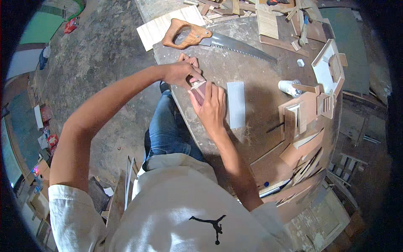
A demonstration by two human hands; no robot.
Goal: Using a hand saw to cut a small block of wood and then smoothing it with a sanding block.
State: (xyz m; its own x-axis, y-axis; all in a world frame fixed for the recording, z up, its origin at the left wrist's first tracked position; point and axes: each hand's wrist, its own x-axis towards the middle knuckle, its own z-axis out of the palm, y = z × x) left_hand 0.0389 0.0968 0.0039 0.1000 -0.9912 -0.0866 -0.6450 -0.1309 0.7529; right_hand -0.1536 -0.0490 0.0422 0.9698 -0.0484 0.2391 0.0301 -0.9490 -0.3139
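Near the table's left edge, my right hand [213, 108] is closed around a small reddish-brown block [200, 92] with a pale end. My left hand [181, 72] is bent over the block's far end, its fingers curled and touching there. Whether that hand holds anything of its own is hidden by its fingers. Just right of my right hand lies a flat pale grey-white strip [236, 105]. Beyond both hands rests a handsaw with a wooden handle [189, 35], its blade pointing right.
On the worktable [256, 84] a white bottle [289, 88] stands near a white and wooden assembly [329, 69]. A small white block [300, 63] and a hammer [303, 33] lie farther off. Wood offcuts [235, 7] cover the far end; thin panels [304, 147] are stacked at right.
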